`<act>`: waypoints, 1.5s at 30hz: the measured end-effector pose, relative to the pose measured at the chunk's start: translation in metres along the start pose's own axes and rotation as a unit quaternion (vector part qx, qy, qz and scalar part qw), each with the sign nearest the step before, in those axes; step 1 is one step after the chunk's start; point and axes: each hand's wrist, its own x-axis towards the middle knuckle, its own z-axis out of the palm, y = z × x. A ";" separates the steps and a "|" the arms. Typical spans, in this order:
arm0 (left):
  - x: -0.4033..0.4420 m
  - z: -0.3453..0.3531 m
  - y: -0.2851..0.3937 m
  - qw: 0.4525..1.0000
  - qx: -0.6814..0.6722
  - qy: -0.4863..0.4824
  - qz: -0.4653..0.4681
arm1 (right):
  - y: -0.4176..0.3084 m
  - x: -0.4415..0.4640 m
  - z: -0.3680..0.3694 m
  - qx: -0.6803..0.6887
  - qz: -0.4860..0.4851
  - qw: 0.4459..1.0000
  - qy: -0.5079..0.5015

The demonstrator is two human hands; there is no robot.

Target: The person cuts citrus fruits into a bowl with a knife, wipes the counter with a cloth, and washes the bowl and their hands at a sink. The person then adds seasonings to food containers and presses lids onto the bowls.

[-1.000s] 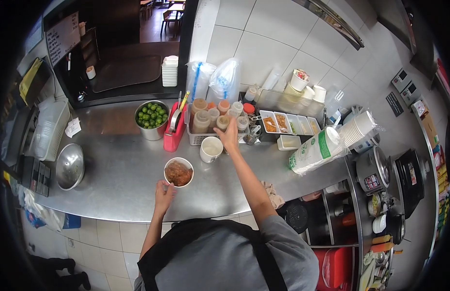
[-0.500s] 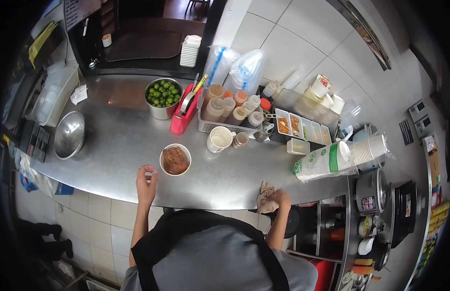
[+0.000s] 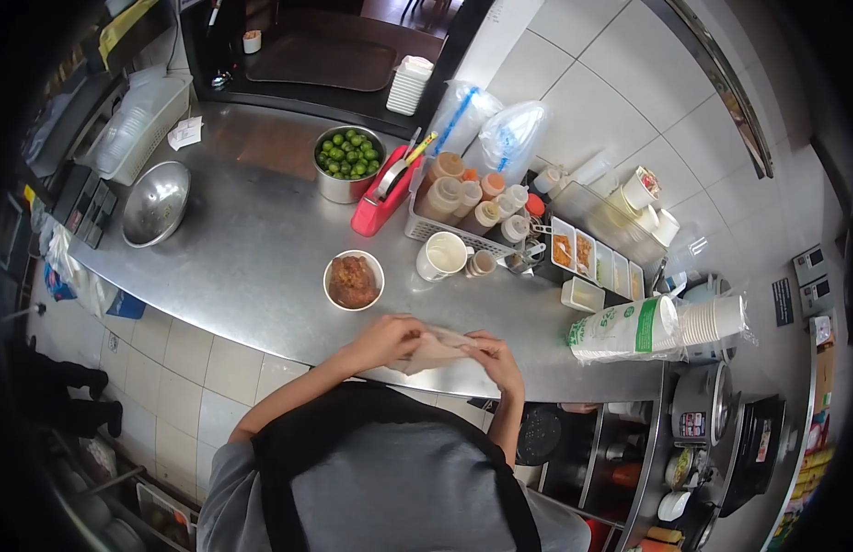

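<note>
A light brown cloth [image 3: 430, 353] is stretched between my two hands above the front edge of the steel counter. My left hand [image 3: 390, 339] pinches its left end, and my right hand [image 3: 496, 359] grips the other end. Just beyond my left hand stands a white paper bowl [image 3: 331, 296] filled with a reddish-brown food [image 3: 354, 281] that looks like meat. A white mug [image 3: 441, 256] is farther back, with a small brown-filled bottle [image 3: 481, 264] at its right.
Behind the mug are a basket of sauce bottles [image 3: 445, 198], a red tape dispenser [image 3: 380, 208] and a pot of green limes [image 3: 346, 155]. A metal bowl [image 3: 157, 204] rests at left. Bagged paper cups [image 3: 629, 329] lie at right, near topping trays [image 3: 583, 253].
My left hand has moved right from beside the bowl and taken hold of the cloth. My right hand has lifted the cloth off the counter edge and spread it. The view has shifted.
</note>
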 end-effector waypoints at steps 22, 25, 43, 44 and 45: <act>-0.083 -0.092 -0.084 0.886 -0.289 0.212 -0.294 | -0.006 0.187 0.135 0.016 -0.198 0.974 -0.109; -0.082 -0.091 -0.089 0.878 -0.320 0.206 -0.290 | -0.022 0.205 0.159 0.031 -0.255 0.956 -0.139; -0.087 -0.076 -0.089 0.841 -0.382 0.252 -0.289 | 0.017 0.167 0.139 0.206 -0.078 0.973 -0.060; -0.087 -0.073 -0.088 0.832 -0.394 0.265 -0.289 | 0.021 0.163 0.146 0.235 -0.066 0.968 -0.055; -0.087 -0.071 -0.087 0.822 -0.404 0.279 -0.288 | 0.029 0.156 0.153 0.265 -0.055 0.961 -0.050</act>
